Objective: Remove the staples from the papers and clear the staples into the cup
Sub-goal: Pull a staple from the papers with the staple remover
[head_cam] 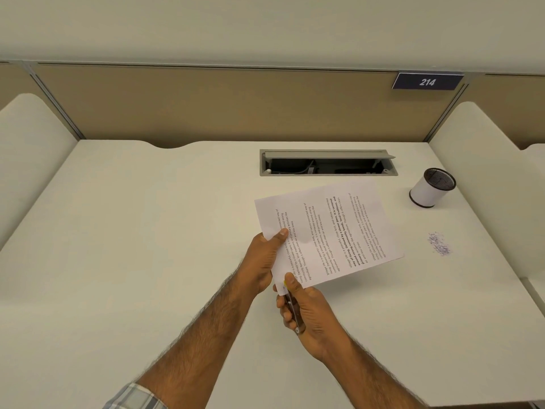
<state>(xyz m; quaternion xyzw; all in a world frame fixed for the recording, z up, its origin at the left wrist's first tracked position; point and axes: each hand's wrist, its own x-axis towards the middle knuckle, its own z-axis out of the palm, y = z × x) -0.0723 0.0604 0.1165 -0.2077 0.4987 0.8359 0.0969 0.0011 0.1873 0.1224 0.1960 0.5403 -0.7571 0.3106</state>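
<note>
Cubicle desk point(147, 231), off-white top, tan partition point(206, 107) along the back, rounded white dividers on both sides. Dark sign point(427, 82) reading 214 sits on the partition's top edge, right of centre. Cable hatch point(327, 163) set into the desktop at the rear, lid up, dark cavity with wiring visible. Papers point(333, 231) are lifted off the desk at centre, printed side up, text running sideways to the camera. Left hand point(264, 261) grips their left edge, thumb on top, fingers underneath. Right hand point(306, 317) is wrapped round a slim dark tool point(295, 312), whose tip is at the papers' near corner; the staple itself is too small to make out. Cup point(432, 188), white outside with black mesh inside, stands on the desk rear right, just past the hatch's right end. Small pile of loose staples point(440, 244) lies on the desktop in front of the cup, right of the papers, apart from both. Plaid sleeve point(132, 398) shows at the bottom edge on the left arm.
</note>
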